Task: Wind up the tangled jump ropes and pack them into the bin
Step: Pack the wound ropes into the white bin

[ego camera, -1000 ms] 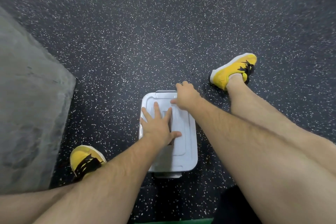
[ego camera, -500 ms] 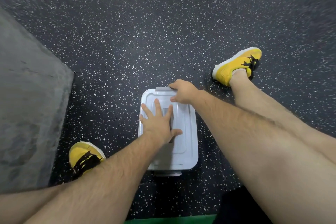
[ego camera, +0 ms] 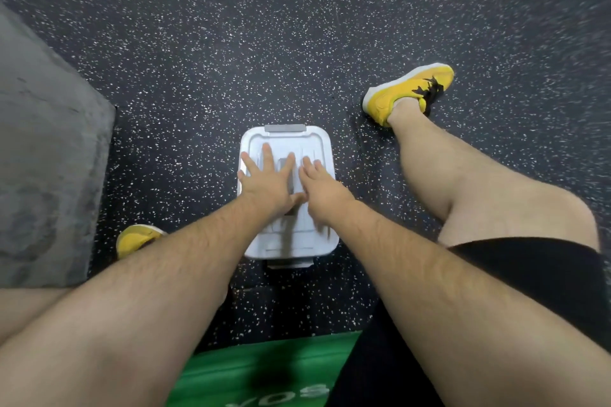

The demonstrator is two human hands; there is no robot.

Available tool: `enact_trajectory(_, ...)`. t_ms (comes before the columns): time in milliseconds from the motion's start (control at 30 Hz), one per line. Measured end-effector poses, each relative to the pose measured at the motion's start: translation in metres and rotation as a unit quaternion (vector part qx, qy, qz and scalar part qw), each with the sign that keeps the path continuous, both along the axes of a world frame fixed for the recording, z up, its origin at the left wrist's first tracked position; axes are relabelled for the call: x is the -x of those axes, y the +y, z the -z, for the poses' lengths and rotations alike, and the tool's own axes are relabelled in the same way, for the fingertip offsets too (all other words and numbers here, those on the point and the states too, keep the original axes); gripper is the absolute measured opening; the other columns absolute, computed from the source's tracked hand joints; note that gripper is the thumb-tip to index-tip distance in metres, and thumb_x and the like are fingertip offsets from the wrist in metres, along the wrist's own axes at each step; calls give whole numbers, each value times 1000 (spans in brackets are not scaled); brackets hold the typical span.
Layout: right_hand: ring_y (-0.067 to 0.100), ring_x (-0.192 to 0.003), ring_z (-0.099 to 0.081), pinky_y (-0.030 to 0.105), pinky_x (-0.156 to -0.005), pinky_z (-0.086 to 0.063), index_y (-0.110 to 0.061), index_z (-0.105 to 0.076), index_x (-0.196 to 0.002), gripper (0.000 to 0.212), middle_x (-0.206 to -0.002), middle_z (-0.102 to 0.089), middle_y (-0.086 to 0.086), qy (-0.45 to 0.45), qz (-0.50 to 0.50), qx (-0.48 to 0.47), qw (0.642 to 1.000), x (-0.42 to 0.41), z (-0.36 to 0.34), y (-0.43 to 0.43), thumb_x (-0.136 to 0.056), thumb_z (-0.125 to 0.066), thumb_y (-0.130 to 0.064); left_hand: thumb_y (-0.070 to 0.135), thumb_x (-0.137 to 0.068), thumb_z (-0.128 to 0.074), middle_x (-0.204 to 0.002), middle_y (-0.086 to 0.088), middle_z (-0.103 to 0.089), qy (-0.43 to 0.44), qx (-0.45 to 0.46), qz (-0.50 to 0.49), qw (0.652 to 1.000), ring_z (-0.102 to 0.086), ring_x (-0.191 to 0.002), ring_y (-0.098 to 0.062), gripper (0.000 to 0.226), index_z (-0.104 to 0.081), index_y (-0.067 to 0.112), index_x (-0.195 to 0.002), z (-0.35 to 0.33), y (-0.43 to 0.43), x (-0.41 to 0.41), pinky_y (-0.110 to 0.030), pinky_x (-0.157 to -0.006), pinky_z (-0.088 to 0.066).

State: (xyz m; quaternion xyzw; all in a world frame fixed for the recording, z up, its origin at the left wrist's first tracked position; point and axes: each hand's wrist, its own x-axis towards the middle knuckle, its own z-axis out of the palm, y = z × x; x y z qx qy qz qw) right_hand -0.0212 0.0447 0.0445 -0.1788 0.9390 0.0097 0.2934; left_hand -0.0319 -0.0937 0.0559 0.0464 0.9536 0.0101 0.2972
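A small pale grey bin (ego camera: 284,142) with its lid on stands on the speckled floor between my legs. My left hand (ego camera: 266,183) lies flat on the lid with fingers spread. My right hand (ego camera: 322,190) rests on the lid beside it, fingers straight and pointing away from me. Both hands press the lid's middle. A grey latch (ego camera: 285,128) shows at the bin's far edge. No jump rope is visible; the bin's inside is hidden by the lid.
A grey mat (ego camera: 46,149) lies at the left. My yellow shoes sit at the left (ego camera: 137,238) and far right (ego camera: 408,91) of the bin. My right leg (ego camera: 463,188) bends at the right. Green fabric (ego camera: 264,373) shows at the bottom edge.
My right hand left the bin's far edge and came back onto the middle of the lid, fingers now straight. The left hand stayed flat on the lid. The camera tilted down.
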Motion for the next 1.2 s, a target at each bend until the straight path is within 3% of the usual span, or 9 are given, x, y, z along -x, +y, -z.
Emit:
enact_trajectory(133,33,-153,10,46,-120,-28,-13,-14,-159,88,-166,12,8,-36,29,5,999,-43,-3,-9,-87,-64,-11,74,-92,-41,-168,-12,11,37,-67,59,995,9,-153,-44,86,-7,36,-161,5,-22,-27,-60,-124,-8)
enact_trajectory(233,38,-152,11,48,-121,-23,-10,-13,-159,74,-166,11,13,-35,-4,-8,999,-66,-16,-10,-95,-47,-24,60,-100,-42,-166,-9,-15,89,-90,140,982,-9,-151,-33,70,-26,24,-158,9,-39,-72,-53,-124,-17)
enact_trajectory(367,50,-148,12,50,-124,-12,-3,0,-157,106,-162,15,26,-7,-73,-53,996,-75,-11,-9,-88,-63,-53,56,-104,-35,-170,-6,-6,75,-78,197,975,0,-156,-29,76,-10,15,-162,13,-47,-116,-50,-126,-12)
enact_trajectory(500,58,-145,5,58,-121,-18,5,1,-154,137,-158,11,36,27,-81,-73,994,-83,14,-12,-67,-82,-61,62,-93,-55,-169,-10,8,64,-10,244,968,7,-156,-33,103,2,10,-162,18,-47,-120,-51,-126,-11)
enact_trajectory(633,60,-143,3,56,-120,-22,7,2,-154,116,-157,13,38,57,-72,-59,994,-91,15,-12,-84,-73,-49,49,-88,-70,-169,-12,4,80,2,233,969,3,-156,-36,107,-2,9,-161,28,-43,-123,-53,-125,-14)
enact_trajectory(767,59,-145,5,61,-119,-20,6,-1,-154,113,-159,6,34,25,-78,-32,996,-78,27,-6,-85,-63,-59,51,-95,-58,-170,-8,2,67,-33,225,972,3,-156,-31,94,-5,12,-162,21,-45,-119,-51,-126,-14)
enact_trajectory(933,52,-147,10,56,-122,-18,0,2,-155,97,-161,13,28,12,-88,-41,995,-72,26,-4,-92,-59,-41,53,-104,-39,-170,7,0,50,-85,178,979,1,-157,-18,71,-11,23,-162,8,-51,-112,-45,-124,-22)
enact_trajectory(1067,52,-147,8,55,-122,-17,1,1,-156,92,-161,11,29,18,-92,-42,995,-73,25,-5,-93,-57,-35,52,-104,-41,-170,10,-6,44,-93,146,984,-3,-156,-16,66,-20,26,-161,8,-46,-112,-40,-123,-21)
enact_trajectory(1200,53,-148,3,55,-122,-12,1,-6,-156,78,-161,4,30,36,-87,-57,994,-73,17,-9,-102,-44,-40,40,-105,-45,-161,12,-27,81,-101,91,987,-35,-145,-20,49,-41,31,-152,9,-38,-111,-39,-110,-45)
